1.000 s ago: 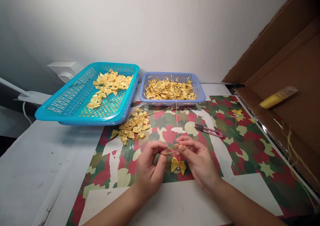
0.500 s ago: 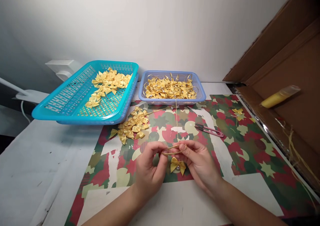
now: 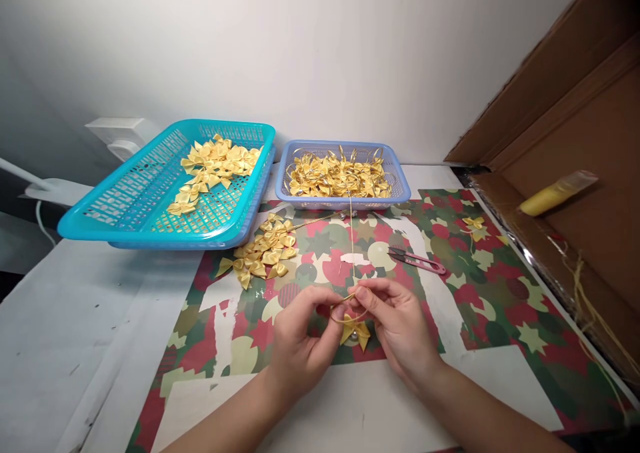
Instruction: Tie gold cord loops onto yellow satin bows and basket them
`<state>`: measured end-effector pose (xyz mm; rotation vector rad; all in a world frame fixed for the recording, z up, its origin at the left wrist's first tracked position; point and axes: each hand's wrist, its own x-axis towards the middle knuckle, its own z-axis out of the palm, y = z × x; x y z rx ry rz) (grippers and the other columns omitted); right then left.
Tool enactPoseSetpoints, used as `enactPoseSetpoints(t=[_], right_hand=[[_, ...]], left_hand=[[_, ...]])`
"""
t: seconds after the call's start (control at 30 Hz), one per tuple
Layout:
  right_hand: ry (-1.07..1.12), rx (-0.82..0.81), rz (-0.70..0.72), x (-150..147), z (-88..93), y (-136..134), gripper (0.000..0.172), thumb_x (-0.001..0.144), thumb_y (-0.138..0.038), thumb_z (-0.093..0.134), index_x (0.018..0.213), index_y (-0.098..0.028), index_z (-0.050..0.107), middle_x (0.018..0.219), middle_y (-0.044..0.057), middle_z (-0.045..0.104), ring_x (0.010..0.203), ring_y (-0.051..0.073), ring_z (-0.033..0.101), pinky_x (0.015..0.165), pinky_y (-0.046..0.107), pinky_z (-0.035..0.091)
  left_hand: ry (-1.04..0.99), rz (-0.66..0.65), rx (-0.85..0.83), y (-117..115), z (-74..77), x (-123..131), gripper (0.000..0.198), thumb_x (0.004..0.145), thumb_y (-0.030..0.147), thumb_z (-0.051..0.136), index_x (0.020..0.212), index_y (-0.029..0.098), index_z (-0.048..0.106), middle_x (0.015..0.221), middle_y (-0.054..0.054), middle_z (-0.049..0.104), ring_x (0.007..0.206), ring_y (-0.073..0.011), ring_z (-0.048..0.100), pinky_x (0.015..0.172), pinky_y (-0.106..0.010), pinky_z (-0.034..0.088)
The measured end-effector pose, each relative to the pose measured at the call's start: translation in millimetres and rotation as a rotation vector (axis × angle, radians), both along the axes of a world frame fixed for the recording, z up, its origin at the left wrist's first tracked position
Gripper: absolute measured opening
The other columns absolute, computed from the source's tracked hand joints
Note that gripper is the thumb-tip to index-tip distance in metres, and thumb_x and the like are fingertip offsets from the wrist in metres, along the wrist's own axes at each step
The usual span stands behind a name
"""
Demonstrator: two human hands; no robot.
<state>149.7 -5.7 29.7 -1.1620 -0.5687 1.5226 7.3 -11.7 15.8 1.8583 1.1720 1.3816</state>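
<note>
Close together over the mat, my left hand (image 3: 309, 333) and my right hand (image 3: 397, 326) both pinch a thin gold cord (image 3: 352, 239). The cord makes a small loop between my fingertips, and a strand runs away from them toward the blue-violet basket. Just below the fingers lies a yellow ribbon bow (image 3: 361, 338) with a small pearl-like bead at its middle. Whether the bow is tied to the cord is hidden by my fingers. A small heap of yellow bows (image 3: 260, 256) lies to the left, beyond my left hand.
A turquoise basket (image 3: 100, 229) with loose bows stands at the left. The blue-violet basket (image 3: 345, 203) at the back holds bows with gold loops. Pink-handled thread snips (image 3: 425, 264) lie right of centre. A cardboard box wall (image 3: 590, 126) bounds the right, near a yellow tube (image 3: 555, 194).
My hands have drawn closer together. The cord loop, stretched flat between them before, now hangs as a smaller, rounder loop over the bow.
</note>
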Motion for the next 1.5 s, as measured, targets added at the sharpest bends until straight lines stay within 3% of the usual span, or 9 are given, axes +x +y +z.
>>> enactPoseSetpoints(t=[0.27,0.47,0.63,1.5], right_hand=[[-0.151,0.125,0.002,-2.7,-1.0,-5.2,0.013,0.068,-0.031,0.081,0.074,-0.021,0.074,0.068,0.002,0.074,0.061,0.014,0.069,0.056,0.023,0.058],[-0.324,0.276,-0.053,-2.6,1.7,-7.9,0.003,0.072,-0.024,0.078,0.074,-0.024,0.075,0.068,0.0,0.073,0.061,0.013,0.067,0.055,0.022,0.057],[-0.428,0.39,-0.059,-2.6,-1.3,-9.3,0.007,0.074,-0.02,0.076,0.075,-0.027,0.075,0.072,-0.001,0.075,0.066,0.013,0.067,0.061,0.023,0.057],[-0.386,0.485,-0.038,-2.1,-6.5,-8.0,0.014,0.077,-0.014,0.072,0.078,-0.027,0.075,0.077,-0.002,0.073,0.072,0.011,0.066,0.066,0.02,0.056]], left_hand=[[0.038,-0.008,0.029,2.8,1.9,-0.6,0.019,0.078,0.009,0.069,0.089,0.021,0.06,0.074,0.001,0.064,0.064,-0.0105,0.057,0.057,-0.021,0.046],[0.042,-0.049,-0.005,1.7,5.3,1.0,0.008,0.082,0.013,0.063,0.081,0.019,0.059,0.068,0.0,0.061,0.062,-0.0117,0.055,0.056,-0.023,0.045],[0.011,-0.061,0.0,1.7,7.8,1.4,0.008,0.084,0.011,0.059,0.083,0.019,0.061,0.071,-0.001,0.064,0.063,-0.0121,0.057,0.057,-0.024,0.047],[0.044,-0.077,0.087,3.0,6.6,1.2,0.01,0.084,0.008,0.06,0.087,0.016,0.065,0.069,-0.001,0.066,0.06,-0.0102,0.053,0.056,-0.022,0.043]])
